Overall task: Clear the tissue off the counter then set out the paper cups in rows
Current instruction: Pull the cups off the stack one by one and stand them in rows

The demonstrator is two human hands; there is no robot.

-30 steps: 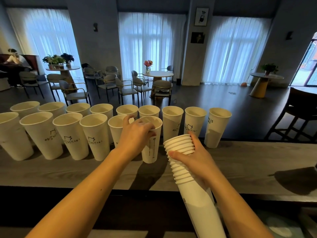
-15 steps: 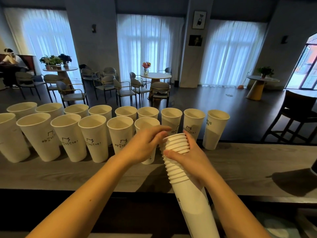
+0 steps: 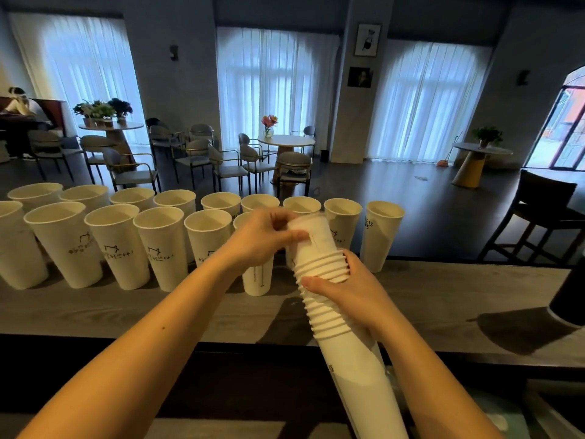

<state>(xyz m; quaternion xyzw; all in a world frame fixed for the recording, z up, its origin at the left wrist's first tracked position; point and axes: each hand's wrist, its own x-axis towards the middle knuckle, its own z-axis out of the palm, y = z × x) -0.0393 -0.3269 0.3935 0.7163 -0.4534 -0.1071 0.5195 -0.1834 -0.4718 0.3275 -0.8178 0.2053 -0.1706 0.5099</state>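
Two rows of white paper cups (image 3: 161, 245) stand upright along the grey wooden counter (image 3: 443, 299). My right hand (image 3: 345, 289) grips a tall nested stack of cups (image 3: 329, 305), tilted toward me over the counter's near edge. My left hand (image 3: 262, 239) pinches the top cup (image 3: 316, 239) of that stack, which is partly lifted out. The front row's rightmost cup (image 3: 258, 280) stands just behind my left wrist. No tissue is visible on the counter.
A dark object (image 3: 569, 296) sits at the counter's right edge. Beyond the counter is a café floor with round tables (image 3: 286, 141), chairs and a dark stool (image 3: 544, 210). A person sits at the far left (image 3: 19, 103). The counter's right part is bare wood.
My left hand let go of the cup it set in the front row, moved right to the stack, and now draws the top cup upward out of it.
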